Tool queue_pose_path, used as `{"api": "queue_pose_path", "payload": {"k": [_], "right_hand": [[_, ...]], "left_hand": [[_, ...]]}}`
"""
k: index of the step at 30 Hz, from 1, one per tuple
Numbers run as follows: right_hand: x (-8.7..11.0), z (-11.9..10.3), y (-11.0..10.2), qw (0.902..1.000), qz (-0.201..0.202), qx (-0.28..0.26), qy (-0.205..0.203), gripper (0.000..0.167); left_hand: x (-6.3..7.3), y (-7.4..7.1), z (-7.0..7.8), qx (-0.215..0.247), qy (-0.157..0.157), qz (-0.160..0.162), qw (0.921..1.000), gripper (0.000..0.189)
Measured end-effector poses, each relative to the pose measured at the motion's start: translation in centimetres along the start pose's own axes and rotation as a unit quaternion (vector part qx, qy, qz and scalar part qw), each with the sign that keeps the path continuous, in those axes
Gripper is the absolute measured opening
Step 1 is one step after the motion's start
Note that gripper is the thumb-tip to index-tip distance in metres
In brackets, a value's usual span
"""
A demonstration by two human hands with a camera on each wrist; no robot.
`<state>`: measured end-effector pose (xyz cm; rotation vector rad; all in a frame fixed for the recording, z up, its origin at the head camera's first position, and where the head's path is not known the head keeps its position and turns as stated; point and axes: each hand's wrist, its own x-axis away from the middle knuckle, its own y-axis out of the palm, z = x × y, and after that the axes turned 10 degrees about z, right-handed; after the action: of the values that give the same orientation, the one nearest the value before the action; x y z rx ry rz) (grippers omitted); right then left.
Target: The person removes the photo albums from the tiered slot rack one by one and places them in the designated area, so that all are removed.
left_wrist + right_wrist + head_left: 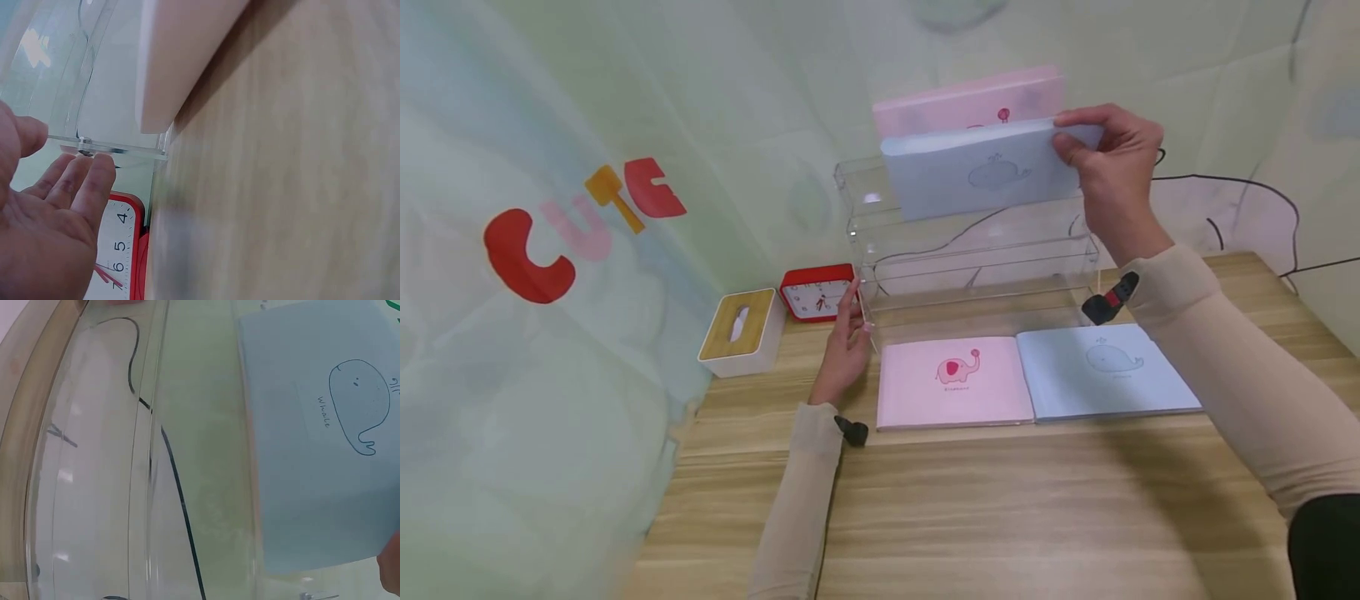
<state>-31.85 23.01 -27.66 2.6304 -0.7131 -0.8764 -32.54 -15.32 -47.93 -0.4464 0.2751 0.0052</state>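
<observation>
A light blue booklet with a whale drawing [992, 175] is pinched at its upper right corner by my right hand [1112, 162], thumb in front. It is held at the upper part of a clear tiered rack [977, 283], in front of a pink booklet [970, 92] standing there. In the right wrist view the blue whale booklet [312, 444] shows the word "Whale". My left hand [847, 354] is at the rack's left side; in the left wrist view, the left hand's fingers [87, 187] lie straight near the clear side panel [119, 147].
Before the rack lie a pink elephant booklet [955, 404] and another blue whale booklet [1075, 392], side by side on the wooden table [1000, 508]. A red alarm clock [816, 292] and a white tissue box with wooden lid [741, 333] stand left of the rack. A printed curtain hangs behind.
</observation>
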Motion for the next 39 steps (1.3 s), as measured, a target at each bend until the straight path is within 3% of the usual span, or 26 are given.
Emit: {"api": "queue_pose_path", "payload": {"k": [10, 17, 24, 39], "right_hand": [[0.9, -0.8, -1.0, 0.9971, -0.009, 0.047, 0.059, 0.022], [2.0, -0.9, -1.5, 0.9956, -0.030, 0.060, 0.066, 0.020], [2.7, -1.1, -2.2, 0.9873, -0.022, 0.109, 0.114, 0.024], [4.3, -0.9, -3.6, 0.9773, -0.011, 0.099, 0.187, 0.025]], "left_hand": [[-0.4, -0.1, 0.1, 0.001, -0.001, -0.002, 1.0000, 0.082], [-0.4, 0.1, -0.1, 0.000, -0.008, -0.002, 1.0000, 0.084], [-0.6, 0.3, 0.0, -0.006, -0.004, -0.001, 1.0000, 0.083], [-0.6, 0.1, -0.2, 0.000, -0.003, 0.002, 1.0000, 0.084]]}}
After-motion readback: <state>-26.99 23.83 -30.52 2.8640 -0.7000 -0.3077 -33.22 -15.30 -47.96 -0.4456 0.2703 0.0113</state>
